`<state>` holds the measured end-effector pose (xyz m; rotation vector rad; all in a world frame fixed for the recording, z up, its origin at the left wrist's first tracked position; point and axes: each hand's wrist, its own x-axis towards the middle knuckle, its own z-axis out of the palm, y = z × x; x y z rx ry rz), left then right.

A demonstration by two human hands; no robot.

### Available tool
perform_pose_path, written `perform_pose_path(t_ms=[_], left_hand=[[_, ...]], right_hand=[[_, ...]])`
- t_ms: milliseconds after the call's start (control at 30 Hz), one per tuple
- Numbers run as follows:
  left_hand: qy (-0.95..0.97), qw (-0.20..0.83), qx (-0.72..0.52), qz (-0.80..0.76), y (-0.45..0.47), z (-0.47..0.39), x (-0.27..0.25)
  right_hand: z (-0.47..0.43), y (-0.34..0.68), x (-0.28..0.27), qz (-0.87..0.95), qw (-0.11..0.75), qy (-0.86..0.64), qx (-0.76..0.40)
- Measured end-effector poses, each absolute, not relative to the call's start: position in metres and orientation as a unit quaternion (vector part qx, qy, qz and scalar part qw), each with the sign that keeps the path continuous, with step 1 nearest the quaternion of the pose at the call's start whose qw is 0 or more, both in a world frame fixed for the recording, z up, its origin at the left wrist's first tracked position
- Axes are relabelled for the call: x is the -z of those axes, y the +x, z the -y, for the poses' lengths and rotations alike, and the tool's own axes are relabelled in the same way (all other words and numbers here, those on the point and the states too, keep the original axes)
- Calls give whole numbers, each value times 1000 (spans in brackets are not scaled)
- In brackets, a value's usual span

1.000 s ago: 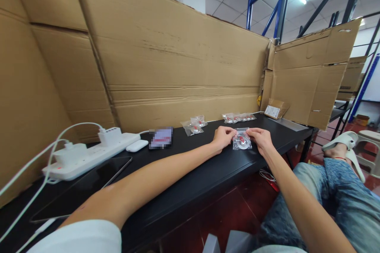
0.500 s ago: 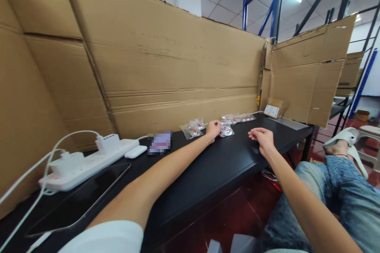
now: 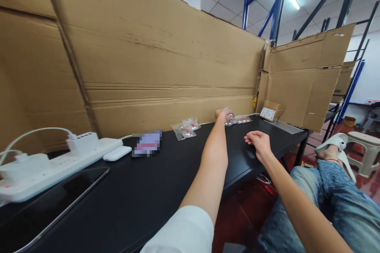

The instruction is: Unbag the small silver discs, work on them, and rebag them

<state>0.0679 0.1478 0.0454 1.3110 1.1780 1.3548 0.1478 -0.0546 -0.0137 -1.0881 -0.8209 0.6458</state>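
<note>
My left hand (image 3: 220, 114) is stretched out to the far side of the black table. Its fingers are closed on a small clear plastic bag (image 3: 229, 115) with shiny, red-marked contents, beside other such bags (image 3: 242, 119) lying at the back. What exactly is inside the bags is too small to make out. Another group of clear bags (image 3: 186, 128) with red and silvery contents lies to the left of my left forearm. My right hand (image 3: 257, 142) hovers over the table's front part, fingers curled together, with nothing visible in them.
Cardboard walls (image 3: 166, 63) stand behind the black table (image 3: 166, 182). On the left are a white power strip (image 3: 59, 168), a white case (image 3: 117, 153), a tablet (image 3: 59, 205) and a blurred purple item (image 3: 147, 143). A labelled brown package (image 3: 271, 110) sits far right.
My left hand has moved farther back and right, taking the plastic bag to the back group. My right hand stays nearly in place. The view has shifted to the right.
</note>
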Motion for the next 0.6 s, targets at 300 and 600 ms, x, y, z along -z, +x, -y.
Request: perform_pose_path(t_ms=[300,600], left_hand=[[606,216,-555,-528,27,-139,-48],[794,-48,-191,-575,-82,-142,-112]], right_hand=[[57,149,12,381,722,-496,-296],[58,149,13,389,717,-494,-300]])
